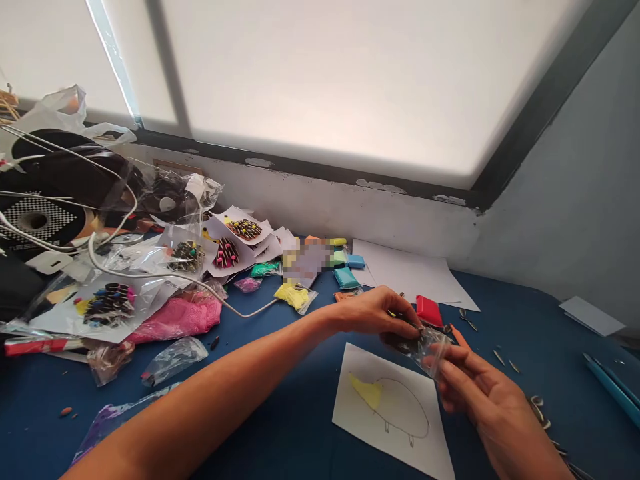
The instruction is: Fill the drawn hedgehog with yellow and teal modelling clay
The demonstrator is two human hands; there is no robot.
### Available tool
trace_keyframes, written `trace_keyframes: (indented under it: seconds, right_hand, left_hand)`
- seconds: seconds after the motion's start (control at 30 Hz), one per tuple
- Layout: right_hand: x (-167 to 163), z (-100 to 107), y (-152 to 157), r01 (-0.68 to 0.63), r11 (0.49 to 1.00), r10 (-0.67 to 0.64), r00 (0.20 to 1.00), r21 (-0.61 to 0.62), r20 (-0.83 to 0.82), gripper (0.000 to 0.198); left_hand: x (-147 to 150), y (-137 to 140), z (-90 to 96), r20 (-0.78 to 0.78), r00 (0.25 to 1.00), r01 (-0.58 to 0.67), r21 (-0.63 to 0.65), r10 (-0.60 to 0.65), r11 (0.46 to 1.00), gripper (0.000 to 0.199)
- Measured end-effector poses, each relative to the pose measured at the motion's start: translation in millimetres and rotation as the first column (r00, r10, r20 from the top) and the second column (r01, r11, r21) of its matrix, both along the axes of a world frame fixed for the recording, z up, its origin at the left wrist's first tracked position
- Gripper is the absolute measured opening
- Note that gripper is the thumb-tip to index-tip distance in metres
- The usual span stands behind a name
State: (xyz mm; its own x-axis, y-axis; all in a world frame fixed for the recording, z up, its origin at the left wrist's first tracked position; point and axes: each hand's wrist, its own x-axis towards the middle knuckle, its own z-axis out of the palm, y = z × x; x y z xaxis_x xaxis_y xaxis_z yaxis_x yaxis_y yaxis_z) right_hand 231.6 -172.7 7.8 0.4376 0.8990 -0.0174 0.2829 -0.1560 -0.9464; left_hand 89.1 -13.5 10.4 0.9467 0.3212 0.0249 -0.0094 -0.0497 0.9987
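Observation:
My left hand reaches across the table, its fingers closed on the left end of a small clear plastic bag. Something dark lies in or behind that end, partly covered by my fingers. At the bag's other end my right hand pinches the plastic edge between thumb and fingers. Just below both hands is a white sheet with a pencil outline of a rounded animal on two short legs. Yellow material fills its pointed snout.
A red packet and turquoise packet lie behind my hands. Striped seeds are scattered at right, near a blue tool. Bagged seed-covered figures, a white cable and a pink bag crowd the left.

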Motion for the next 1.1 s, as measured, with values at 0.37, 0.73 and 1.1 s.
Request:
trace_keyframes:
  seconds: [0.37, 0.73, 1.1]
  right_hand:
    - [-4, 5, 26, 0.029, 1.000, -0.030, 0.994, 0.009, 0.102, 0.048]
    - [-9, 7, 19, 0.072, 0.994, -0.087, 0.972, 0.077, 0.216, 0.044]
    - [7, -6, 18, 0.087, 0.994, -0.103, 0.950, 0.066, 0.294, 0.039]
  left_hand:
    - [-7, 23, -6.1, 0.130, 0.991, 0.000, -0.119, 0.016, 0.993, 0.052]
    - [-5, 23, -17.4, 0.078, 0.997, 0.013, -0.193, 0.002, 0.981, 0.042]
    - [-4, 18, -23.5, 0.100, 0.995, 0.047, -0.248, -0.022, 0.968, 0.050]
